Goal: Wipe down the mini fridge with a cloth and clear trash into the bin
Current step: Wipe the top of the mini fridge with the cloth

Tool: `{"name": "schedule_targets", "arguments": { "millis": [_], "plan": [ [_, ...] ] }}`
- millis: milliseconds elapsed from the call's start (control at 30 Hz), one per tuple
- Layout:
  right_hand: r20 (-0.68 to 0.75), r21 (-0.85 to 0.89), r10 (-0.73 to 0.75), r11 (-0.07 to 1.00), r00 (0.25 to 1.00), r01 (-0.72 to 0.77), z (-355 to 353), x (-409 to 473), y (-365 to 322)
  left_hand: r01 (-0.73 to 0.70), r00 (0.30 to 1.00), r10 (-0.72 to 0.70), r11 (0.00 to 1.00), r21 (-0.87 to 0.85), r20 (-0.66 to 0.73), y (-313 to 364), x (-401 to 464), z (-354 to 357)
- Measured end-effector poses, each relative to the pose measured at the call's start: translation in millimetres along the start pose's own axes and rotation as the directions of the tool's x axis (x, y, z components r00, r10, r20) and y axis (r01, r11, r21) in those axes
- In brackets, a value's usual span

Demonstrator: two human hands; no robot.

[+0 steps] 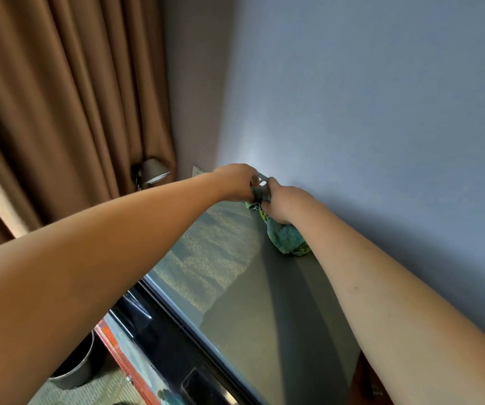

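The mini fridge's flat grey top (270, 311) stretches away from me to the blue wall, its dark front edge at the lower left. Both arms reach to the far end. A green patterned cloth (285, 238) lies bunched on the top by the wall. My right hand (283, 204) grips the cloth's upper part, fingers curled round it. My left hand (239, 182) meets it at the same spot and pinches the cloth's end. The fingertips of both hands are partly hidden.
Brown curtains (60, 97) hang at the left with a small lamp (153, 172) beside them. A wall socket (198, 170) sits behind my left wrist. A grey metal bin (74, 372) stands on the carpet at the lower left. The blue wall (381, 112) runs along the fridge's right side.
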State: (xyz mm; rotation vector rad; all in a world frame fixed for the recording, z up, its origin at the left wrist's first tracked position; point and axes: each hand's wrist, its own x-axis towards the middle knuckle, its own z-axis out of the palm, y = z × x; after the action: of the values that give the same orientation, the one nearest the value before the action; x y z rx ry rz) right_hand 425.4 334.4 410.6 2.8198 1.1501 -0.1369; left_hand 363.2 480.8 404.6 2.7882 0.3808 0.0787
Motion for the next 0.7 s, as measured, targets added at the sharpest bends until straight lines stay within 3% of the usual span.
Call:
{"name": "schedule_targets", "arguments": {
  "millis": [367,567,700],
  "plan": [
    [0.172,-0.039,-0.087,0.995,0.981,0.095,-12.6,-41.7,-13.3,-0.015,1.0,0.015,1.0,0.011,0.024,4.5,-48.2,4.6],
    [0.29,-0.1,-0.094,0.987,0.952,0.128,-32.5,-31.9,-22.4,-0.035,0.999,0.035,0.996,0.082,0.004,-0.9,-41.2,5.6],
    [0.294,-0.061,-0.084,0.992,0.952,0.107,-35.7,-13.1,-26.4,0.004,1.0,-0.003,0.997,0.083,-0.023,-11.8,-28.0,1.3]
  ]
}}
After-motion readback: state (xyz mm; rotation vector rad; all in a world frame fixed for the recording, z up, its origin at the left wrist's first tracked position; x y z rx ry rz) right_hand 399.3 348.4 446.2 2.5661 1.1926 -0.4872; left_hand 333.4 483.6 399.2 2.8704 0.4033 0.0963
